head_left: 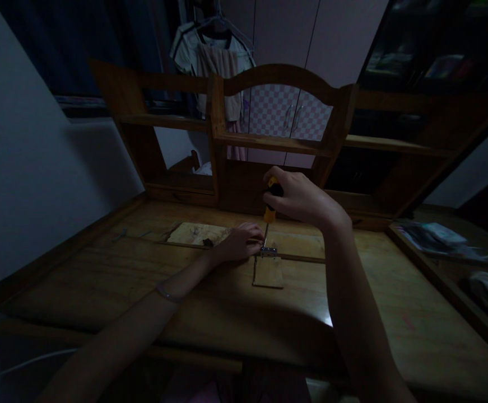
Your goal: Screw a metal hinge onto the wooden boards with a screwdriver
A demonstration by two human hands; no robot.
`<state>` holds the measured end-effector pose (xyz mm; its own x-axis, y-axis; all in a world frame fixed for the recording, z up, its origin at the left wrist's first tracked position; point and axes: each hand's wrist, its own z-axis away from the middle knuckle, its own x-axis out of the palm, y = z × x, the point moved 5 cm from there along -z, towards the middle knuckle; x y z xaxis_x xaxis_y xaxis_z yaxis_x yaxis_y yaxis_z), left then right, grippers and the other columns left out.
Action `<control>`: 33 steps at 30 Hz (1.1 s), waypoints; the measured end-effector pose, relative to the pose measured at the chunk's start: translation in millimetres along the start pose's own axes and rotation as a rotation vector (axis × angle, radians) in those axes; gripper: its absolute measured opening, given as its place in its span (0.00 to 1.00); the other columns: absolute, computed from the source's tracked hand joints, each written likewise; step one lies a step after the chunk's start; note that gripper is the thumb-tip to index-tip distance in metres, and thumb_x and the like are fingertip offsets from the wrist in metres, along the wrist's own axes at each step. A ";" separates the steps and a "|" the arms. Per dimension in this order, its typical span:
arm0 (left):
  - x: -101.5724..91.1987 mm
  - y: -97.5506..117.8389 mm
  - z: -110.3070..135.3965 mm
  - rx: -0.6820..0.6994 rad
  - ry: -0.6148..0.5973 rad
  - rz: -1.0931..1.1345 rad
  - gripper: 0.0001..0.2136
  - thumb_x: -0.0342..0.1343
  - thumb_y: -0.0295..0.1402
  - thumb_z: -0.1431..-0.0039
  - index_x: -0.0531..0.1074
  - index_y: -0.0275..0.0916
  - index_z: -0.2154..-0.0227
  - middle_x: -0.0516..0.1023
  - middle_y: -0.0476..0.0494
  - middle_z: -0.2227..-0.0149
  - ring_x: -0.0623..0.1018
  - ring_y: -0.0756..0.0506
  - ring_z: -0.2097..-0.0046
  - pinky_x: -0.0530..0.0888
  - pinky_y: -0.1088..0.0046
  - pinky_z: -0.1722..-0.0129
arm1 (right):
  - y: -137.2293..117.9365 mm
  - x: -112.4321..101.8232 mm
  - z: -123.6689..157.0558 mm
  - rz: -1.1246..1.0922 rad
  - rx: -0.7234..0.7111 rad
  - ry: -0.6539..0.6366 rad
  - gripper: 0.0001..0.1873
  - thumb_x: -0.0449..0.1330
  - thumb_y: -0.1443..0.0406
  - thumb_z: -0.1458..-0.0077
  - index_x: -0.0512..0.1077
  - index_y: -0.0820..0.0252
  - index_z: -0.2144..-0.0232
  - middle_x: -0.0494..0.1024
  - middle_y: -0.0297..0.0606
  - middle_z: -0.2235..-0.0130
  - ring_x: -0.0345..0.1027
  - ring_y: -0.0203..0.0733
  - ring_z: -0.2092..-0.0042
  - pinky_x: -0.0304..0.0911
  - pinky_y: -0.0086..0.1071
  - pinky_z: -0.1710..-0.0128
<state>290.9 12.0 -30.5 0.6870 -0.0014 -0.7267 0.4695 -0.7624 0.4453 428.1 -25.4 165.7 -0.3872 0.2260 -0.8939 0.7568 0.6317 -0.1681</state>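
The left hand [244,242] rests low, fingers curled — whether pinching anything, I cannot tell. Just right of its fingertips, a yellow-and-black screwdriver [270,215] stands nearly upright, its tip at a small, silvery metal hinge [268,252]. The right hand [302,195] — wrist bent, raised higher — grips the handle.

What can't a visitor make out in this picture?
Head view:
Tip of the yellow-and-black screwdriver: too small and dim near the small silver metal piece.
Part of the screwdriver's handle: covered by the right hand.
Whether the left hand holds anything: its back hides that.
Dark blue curtain's top: cut off by the upper edge.
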 end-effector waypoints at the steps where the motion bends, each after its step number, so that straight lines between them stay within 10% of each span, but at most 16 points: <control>1: -0.2 1.4 0.0 0.019 0.002 -0.004 0.03 0.60 0.30 0.39 0.76 0.40 0.63 0.78 0.43 0.58 0.76 0.41 0.52 0.71 0.62 0.45 | -0.6 0.6 -0.8 -0.006 -0.027 0.007 0.19 0.57 0.62 0.38 0.72 0.62 0.47 0.80 0.46 0.52 0.73 0.51 0.52 0.62 0.38 0.51; 7: -0.4 6.6 -1.0 0.064 -0.027 -0.017 0.05 0.60 0.30 0.39 0.76 0.41 0.61 0.77 0.43 0.56 0.74 0.40 0.49 0.68 0.59 0.40 | -3.0 -0.6 -2.6 -0.059 -0.118 0.031 0.10 0.60 0.63 0.38 0.75 0.58 0.55 0.80 0.38 0.62 0.70 0.41 0.64 0.59 0.32 0.61; 18: -1.5 12.2 0.1 0.040 -0.032 -0.020 0.16 0.69 0.47 0.42 0.74 0.40 0.63 0.76 0.41 0.54 0.74 0.39 0.48 0.68 0.60 0.44 | 0.6 -0.2 -3.6 -0.052 -0.089 0.063 0.10 0.61 0.62 0.37 0.76 0.59 0.55 0.80 0.39 0.63 0.71 0.41 0.64 0.60 0.32 0.61; 33: 0.1 6.5 -2.0 0.030 -0.019 -0.014 0.16 0.71 0.46 0.43 0.73 0.40 0.67 0.76 0.44 0.58 0.75 0.41 0.52 0.69 0.62 0.46 | 7.3 2.1 -2.0 0.068 -0.027 0.076 0.18 0.59 0.52 0.31 0.73 0.60 0.52 0.79 0.41 0.63 0.72 0.45 0.62 0.61 0.36 0.61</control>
<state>295.1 8.3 -26.7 0.6696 -0.0032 -0.7427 0.4614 -0.7818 0.4194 431.7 -18.9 163.4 -0.3754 0.3243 -0.8683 0.7683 0.6329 -0.0958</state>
